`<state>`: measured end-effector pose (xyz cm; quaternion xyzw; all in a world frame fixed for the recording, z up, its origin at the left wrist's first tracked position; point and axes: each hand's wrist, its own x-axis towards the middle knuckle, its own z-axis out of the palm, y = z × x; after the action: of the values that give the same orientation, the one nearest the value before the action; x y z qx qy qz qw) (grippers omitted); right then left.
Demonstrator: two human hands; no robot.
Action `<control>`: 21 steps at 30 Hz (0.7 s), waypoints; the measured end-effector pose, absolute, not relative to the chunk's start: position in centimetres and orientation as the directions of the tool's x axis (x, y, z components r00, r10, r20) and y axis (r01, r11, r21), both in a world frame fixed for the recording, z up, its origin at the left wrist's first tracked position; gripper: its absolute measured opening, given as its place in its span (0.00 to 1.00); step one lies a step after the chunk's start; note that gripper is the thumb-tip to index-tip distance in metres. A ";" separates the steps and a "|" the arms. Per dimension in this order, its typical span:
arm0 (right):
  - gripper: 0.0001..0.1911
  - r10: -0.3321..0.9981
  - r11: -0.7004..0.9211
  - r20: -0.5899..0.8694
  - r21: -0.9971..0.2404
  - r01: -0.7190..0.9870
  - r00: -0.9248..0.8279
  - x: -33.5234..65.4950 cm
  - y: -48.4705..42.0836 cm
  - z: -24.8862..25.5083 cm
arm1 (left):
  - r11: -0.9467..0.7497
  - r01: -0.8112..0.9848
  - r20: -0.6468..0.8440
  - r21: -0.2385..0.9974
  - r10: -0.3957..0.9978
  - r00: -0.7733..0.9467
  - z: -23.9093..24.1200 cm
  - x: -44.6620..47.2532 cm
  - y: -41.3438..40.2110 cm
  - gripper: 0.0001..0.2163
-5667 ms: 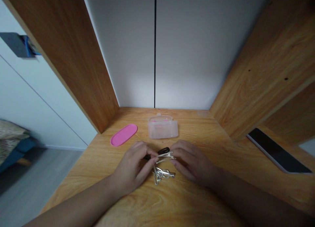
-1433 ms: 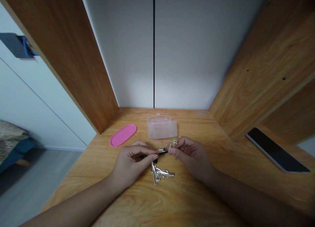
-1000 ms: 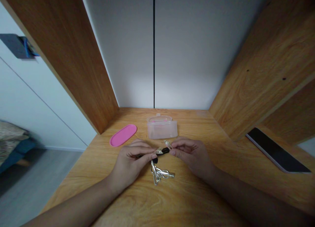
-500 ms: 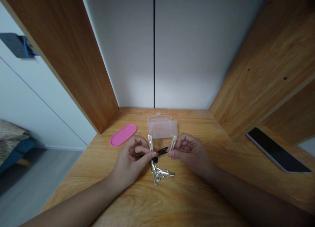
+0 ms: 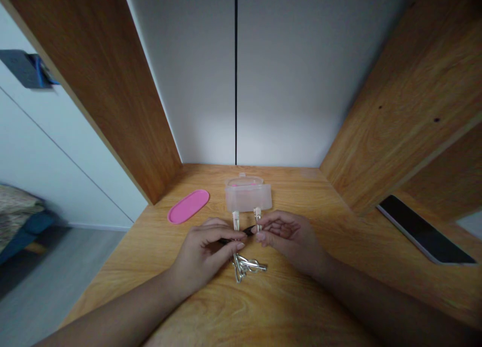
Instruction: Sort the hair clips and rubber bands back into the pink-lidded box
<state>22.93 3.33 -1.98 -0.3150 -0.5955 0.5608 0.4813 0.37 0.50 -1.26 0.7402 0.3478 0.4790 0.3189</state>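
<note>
My left hand [image 5: 203,249] pinches a silver hair clip [image 5: 236,219] that stands upright, with a black clip [image 5: 246,231] also near its fingertips. My right hand [image 5: 288,236] pinches a second silver hair clip [image 5: 258,217], held upright a few centimetres to the right of the first. Just below and between both hands, a small pile of silver clips [image 5: 244,265] lies on the wooden desk [image 5: 263,307]. Behind the hands stands a clear plastic box [image 5: 248,196], open at the top.
A pink oval lid [image 5: 188,206] lies to the left of the box. A dark phone [image 5: 424,230] rests on a ledge at the right. Wooden side panels [image 5: 113,86] and a white back wall close in the desk. The floor drops off at the left.
The two clips, joined end to end a second ago, have come apart, one in each hand. Both now stand upright and have moved closer together than half a second ago.
</note>
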 end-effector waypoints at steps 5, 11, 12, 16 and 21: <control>0.13 0.915 0.107 0.169 -0.977 -0.182 -0.366 23.0 3.2 -1.9 | -0.617 0.236 0.533 0.751 0.777 0.335 -1.2 0.4 0.7 0.10; 0.32 0.892 0.127 0.203 -0.970 -0.208 -0.404 23.0 3.3 -2.0 | -0.488 0.213 0.425 0.847 0.860 0.282 -2.3 0.6 0.4 0.06; 0.32 0.886 0.141 0.224 -0.964 -0.224 -0.405 23.0 3.3 -2.0 | -0.421 0.181 0.370 0.889 0.892 0.261 -2.5 0.7 0.3 0.06; 0.23 0.872 0.151 0.235 -0.963 -0.221 -0.429 22.9 3.0 -2.2 | -0.266 0.113 0.232 0.957 0.940 0.252 -2.3 0.9 0.2 0.08; 0.11 0.861 0.213 0.275 -0.959 -0.189 -0.428 22.9 2.9 -2.2 | -0.451 0.323 0.375 0.832 0.887 0.270 -1.1 0.7 0.3 0.04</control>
<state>22.89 2.87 -2.17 -0.2681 -0.6263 0.5672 0.4628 0.67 0.34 -1.12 0.7295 0.4145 0.4395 0.3208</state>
